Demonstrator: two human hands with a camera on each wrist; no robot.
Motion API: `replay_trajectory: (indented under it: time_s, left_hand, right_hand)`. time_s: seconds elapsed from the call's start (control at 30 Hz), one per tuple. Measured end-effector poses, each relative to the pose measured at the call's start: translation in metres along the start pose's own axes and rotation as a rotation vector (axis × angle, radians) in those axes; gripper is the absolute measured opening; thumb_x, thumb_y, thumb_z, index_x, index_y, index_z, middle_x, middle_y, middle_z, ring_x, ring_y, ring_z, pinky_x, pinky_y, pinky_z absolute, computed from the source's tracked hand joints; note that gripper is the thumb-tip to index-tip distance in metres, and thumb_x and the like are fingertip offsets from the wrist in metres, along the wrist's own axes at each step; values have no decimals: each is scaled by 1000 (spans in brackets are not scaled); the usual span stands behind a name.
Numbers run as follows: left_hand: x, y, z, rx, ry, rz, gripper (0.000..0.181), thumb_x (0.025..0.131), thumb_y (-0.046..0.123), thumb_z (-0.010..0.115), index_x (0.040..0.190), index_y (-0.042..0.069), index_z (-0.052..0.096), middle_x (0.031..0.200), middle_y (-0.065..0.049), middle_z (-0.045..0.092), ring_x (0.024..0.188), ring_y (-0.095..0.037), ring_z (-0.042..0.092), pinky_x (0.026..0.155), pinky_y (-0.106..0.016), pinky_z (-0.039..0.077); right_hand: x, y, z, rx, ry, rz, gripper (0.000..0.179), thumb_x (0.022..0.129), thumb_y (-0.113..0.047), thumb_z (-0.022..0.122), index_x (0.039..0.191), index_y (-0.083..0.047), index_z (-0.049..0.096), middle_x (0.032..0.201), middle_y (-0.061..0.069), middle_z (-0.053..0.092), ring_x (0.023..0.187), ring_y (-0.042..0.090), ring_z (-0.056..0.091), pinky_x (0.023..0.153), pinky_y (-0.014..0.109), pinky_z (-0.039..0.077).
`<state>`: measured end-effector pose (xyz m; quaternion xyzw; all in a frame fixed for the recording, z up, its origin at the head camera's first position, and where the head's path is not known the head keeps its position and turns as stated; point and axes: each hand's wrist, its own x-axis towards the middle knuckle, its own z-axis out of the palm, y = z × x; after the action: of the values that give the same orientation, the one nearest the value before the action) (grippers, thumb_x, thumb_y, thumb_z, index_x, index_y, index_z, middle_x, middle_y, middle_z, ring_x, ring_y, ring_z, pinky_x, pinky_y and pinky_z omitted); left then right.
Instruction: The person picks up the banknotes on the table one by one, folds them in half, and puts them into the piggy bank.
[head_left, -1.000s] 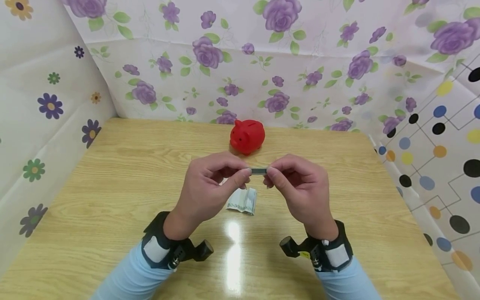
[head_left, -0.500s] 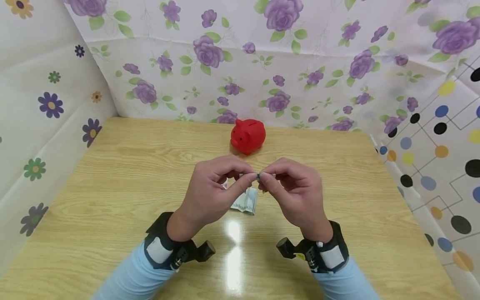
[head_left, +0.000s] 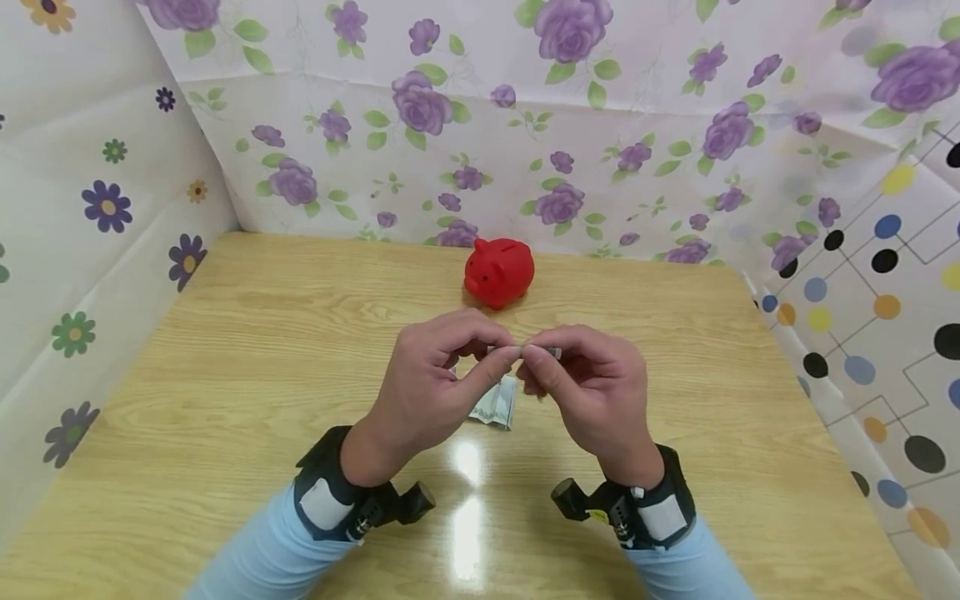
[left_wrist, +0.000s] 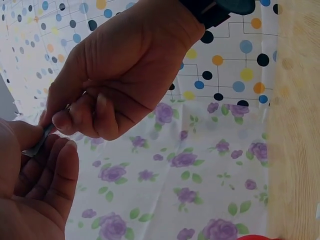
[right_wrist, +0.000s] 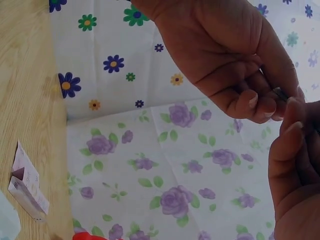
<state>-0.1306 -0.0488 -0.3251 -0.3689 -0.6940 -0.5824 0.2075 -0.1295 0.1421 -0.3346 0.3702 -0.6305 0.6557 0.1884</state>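
Note:
Both hands meet above the middle of the table. The left hand (head_left: pixel 427 392) and the right hand (head_left: pixel 596 387) pinch a small, narrowly folded banknote (head_left: pixel 556 352) between thumbs and index fingers, thumb tips nearly together. Most of it is covered by the fingers; a grey-green edge of the banknote (left_wrist: pixel 34 149) shows in the left wrist view. Below the hands a pale green creased banknote (head_left: pixel 495 405) lies on the table, partly behind the left hand. A pinkish folded banknote (right_wrist: pixel 31 187) stands bent on the table in the right wrist view.
A red piggy bank (head_left: pixel 501 273) with a slot on top stands just beyond the hands, near the back of the wooden table (head_left: pixel 300 308). Flowered and dotted sheets enclose the back and both sides.
The hands have drawn together, so the dark strip of banknote that showed between the thumbs is now almost wholly covered. The banknote on the table and the piggy bank stay in place.

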Motion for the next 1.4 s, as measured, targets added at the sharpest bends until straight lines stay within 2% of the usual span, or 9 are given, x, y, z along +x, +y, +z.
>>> replay_trajectory:
  time_s: [0.1, 0.23, 0.4, 0.6, 0.73, 0.83, 0.97, 1.1, 1.4]
  left_hand:
    - [-1, 0, 2, -99, -23, -69, 11, 90, -5, 73, 99, 1, 72, 81, -6, 69, 68, -11, 60, 59, -25, 54]
    - [-1, 1, 1, -228, -35, -166, 15, 90, -8, 71, 103, -1, 71, 88, -11, 71, 73, -16, 65, 62, -27, 56]
    - [-1, 1, -1, -300, -6, -196, 18, 88, -10, 72, 104, -4, 72, 98, -17, 71, 81, -19, 63, 65, -25, 53]
    - [-1, 0, -1, -284, 31, -208, 19, 85, -12, 75, 102, -6, 75, 97, -18, 73, 82, -19, 68, 70, -27, 58]
    - [-1, 0, -1, -280, 36, -220, 19, 84, -12, 75, 102, -6, 75, 96, -18, 74, 78, -19, 70, 70, -31, 61]
    - [-1, 0, -1, -278, 36, -222, 18, 85, -12, 74, 102, -6, 75, 94, -18, 73, 73, -19, 70, 68, -33, 61]
    - [0, 1, -2, -267, 39, -235, 19, 86, -11, 73, 104, -6, 75, 94, -17, 73, 71, -20, 69, 66, -32, 61]
    - [0, 1, -3, -235, 45, -240, 20, 86, -11, 74, 105, -5, 76, 92, -15, 72, 71, -19, 67, 65, -29, 60]
    - [0, 1, -4, -217, 53, -226, 21, 87, -10, 73, 107, -5, 75, 98, -14, 73, 74, -21, 67, 69, -29, 61]
  right_hand:
    - [0, -2, -1, 39, 18, 53, 7, 93, 4, 70, 98, 5, 74, 75, 6, 72, 57, 14, 64, 50, 26, 55]
    - [1, -4, -4, 134, 11, 119, 15, 91, 8, 70, 103, 2, 76, 83, 5, 75, 62, 17, 67, 54, 30, 58]
    - [1, -4, -5, 142, 3, 161, 20, 88, 9, 73, 106, 1, 76, 89, 3, 75, 69, 18, 69, 62, 31, 61]
    - [1, -2, -4, 87, 7, 120, 19, 87, 11, 74, 104, 5, 75, 91, 3, 76, 74, 18, 69, 66, 29, 60]
    - [1, 0, -3, 55, 5, 79, 18, 86, 13, 73, 103, 9, 73, 90, 3, 75, 73, 18, 67, 66, 28, 60]
    - [1, -1, -4, 12, 27, 84, 19, 85, 13, 73, 103, 13, 70, 91, 1, 75, 73, 17, 68, 65, 28, 60]
    - [1, -2, -7, 16, 55, 82, 21, 84, 13, 74, 104, 11, 70, 92, 2, 75, 72, 17, 67, 64, 26, 59]
    - [3, -1, -9, 44, 47, 60, 21, 84, 14, 74, 104, 7, 74, 90, 4, 76, 69, 17, 65, 61, 25, 57]
    - [2, -3, -11, -56, 62, 138, 20, 86, 6, 77, 105, 10, 71, 85, 4, 75, 69, 17, 69, 60, 29, 60]
